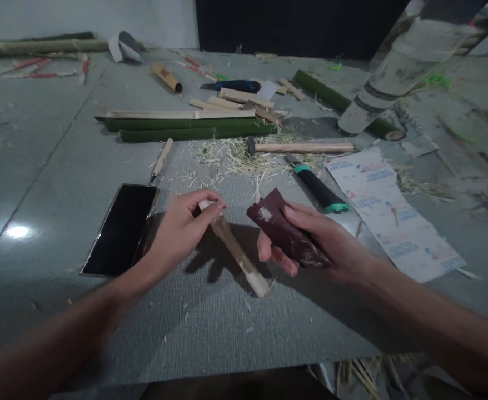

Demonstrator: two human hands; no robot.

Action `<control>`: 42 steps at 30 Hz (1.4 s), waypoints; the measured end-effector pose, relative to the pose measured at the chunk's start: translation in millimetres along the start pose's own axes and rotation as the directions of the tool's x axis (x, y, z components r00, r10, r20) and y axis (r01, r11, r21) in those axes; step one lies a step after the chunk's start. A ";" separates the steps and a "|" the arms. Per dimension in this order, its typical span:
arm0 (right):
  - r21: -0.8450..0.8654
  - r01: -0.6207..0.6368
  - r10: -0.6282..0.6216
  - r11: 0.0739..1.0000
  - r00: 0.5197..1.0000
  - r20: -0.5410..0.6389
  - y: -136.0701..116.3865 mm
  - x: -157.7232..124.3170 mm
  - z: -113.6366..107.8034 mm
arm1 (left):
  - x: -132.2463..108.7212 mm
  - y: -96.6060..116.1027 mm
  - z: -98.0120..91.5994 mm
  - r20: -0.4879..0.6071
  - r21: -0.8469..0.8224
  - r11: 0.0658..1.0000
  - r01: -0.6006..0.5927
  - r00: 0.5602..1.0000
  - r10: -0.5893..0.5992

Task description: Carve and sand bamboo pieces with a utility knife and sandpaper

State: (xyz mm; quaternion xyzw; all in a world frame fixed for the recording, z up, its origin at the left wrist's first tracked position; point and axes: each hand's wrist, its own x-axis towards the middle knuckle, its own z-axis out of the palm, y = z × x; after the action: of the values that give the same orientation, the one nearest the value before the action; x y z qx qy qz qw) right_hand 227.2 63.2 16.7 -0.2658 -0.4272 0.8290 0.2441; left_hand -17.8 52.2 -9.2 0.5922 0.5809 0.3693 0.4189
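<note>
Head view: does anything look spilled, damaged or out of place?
Yes. Loose pale shavings lie strewn around the hammer like a spill. The dark red sheet in the right hand has a jagged edge and a whitish patch, so it looks torn or worn.

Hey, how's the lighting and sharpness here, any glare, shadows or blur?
Head view: dim overall, with a bright glare spot on the grey surface at left; head view: dark shadow below the left hand, beside the wooden piece; head view: right edge smeared, lettering on the printed paper soft.
</note>
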 end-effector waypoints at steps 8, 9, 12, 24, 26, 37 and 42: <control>0.120 -0.021 0.010 0.993 0.996 0.093 13.3 1.9 -1.4 | -18.8 8.8 4.8 -0.147 0.089 0.848 -0.523 0.835 0.531; 0.127 -0.041 0.027 0.991 0.994 0.106 14.9 2.0 -1.2 | -22.6 10.8 5.6 -0.113 -0.036 0.827 -0.561 0.825 0.554; 0.135 -0.087 0.067 0.987 0.986 0.152 19.3 2.2 -0.2 | -30.1 15.4 7.7 0.028 -0.150 0.845 -0.513 0.852 0.522; 0.191 -0.106 0.073 0.976 0.982 0.174 22.1 -1.6 3.5 | -29.3 15.2 3.1 0.030 0.206 0.709 -0.674 0.728 0.684; 0.208 -0.108 0.072 0.972 0.982 0.175 21.6 -1.8 4.3 | -28.5 13.6 2.4 0.017 0.257 0.644 -0.720 0.670 0.742; 0.156 -0.076 0.047 0.985 0.982 0.184 19.2 -2.0 8.8 | -26.5 7.5 0.0 0.016 0.391 0.489 -0.780 0.536 0.844; 0.150 -0.057 0.028 0.987 0.982 0.187 20.2 -4.1 9.3 | -24.7 5.5 -2.3 0.062 0.410 0.446 -0.796 0.512 0.857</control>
State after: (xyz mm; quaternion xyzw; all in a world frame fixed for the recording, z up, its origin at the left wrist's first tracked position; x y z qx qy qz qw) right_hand 220.5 44.8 5.3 -0.1771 -0.3765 0.8858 0.2055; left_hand -19.2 27.8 -2.1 0.8392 0.3083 0.4479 0.0130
